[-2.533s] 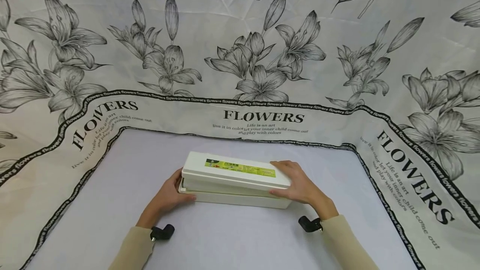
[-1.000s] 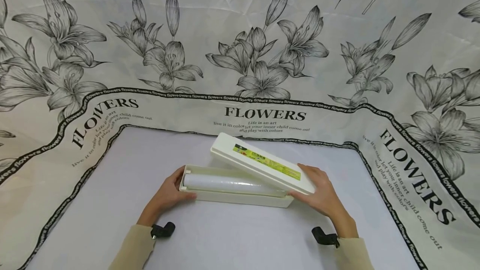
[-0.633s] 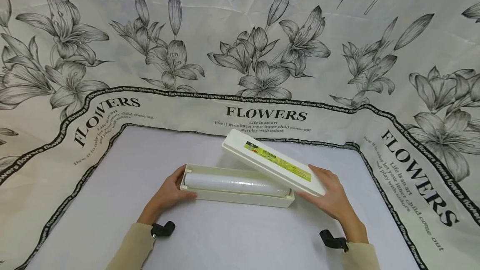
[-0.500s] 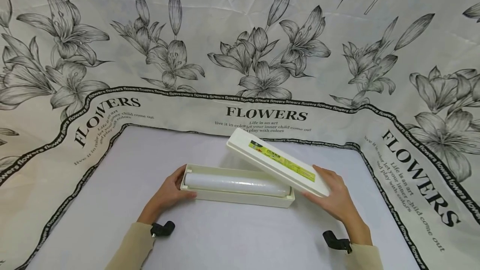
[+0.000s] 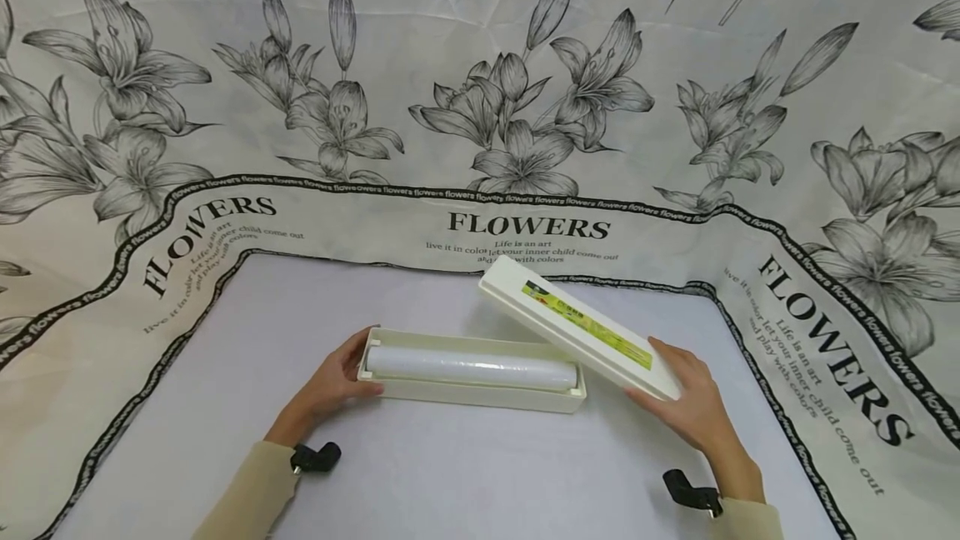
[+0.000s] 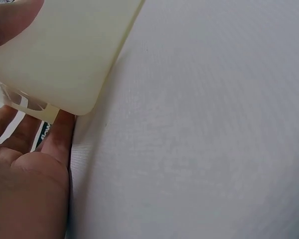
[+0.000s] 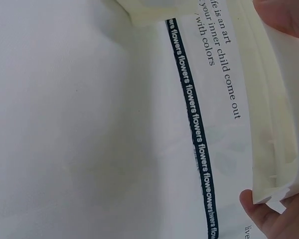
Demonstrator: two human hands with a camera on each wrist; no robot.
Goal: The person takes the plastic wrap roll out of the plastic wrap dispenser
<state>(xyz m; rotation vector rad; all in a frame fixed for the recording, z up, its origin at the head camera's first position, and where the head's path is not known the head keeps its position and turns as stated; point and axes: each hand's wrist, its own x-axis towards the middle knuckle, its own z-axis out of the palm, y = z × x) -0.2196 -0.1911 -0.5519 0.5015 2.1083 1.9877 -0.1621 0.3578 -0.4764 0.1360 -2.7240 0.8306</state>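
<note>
A long cream plastic box lies uncovered on the table. Inside it is a roll of clear film, likely cling film. My left hand grips the box's left end, thumb on the front wall; the left wrist view shows the box's end between thumb and fingers. My right hand holds the box's lid by its right end, thumb in front and fingers behind. The lid, bearing a yellow-green label, is tilted above and to the right of the box. Its hollow underside shows in the right wrist view.
A white cloth surface lies under everything. It is edged by a black-lettered border, with a flower-printed cloth rising behind and at the sides. Black wrist cameras sit near both cuffs.
The lid has come off the box and moved right with my right hand, turning at an angle. The roll inside has come into view. My left hand keeps its grip on the box.
</note>
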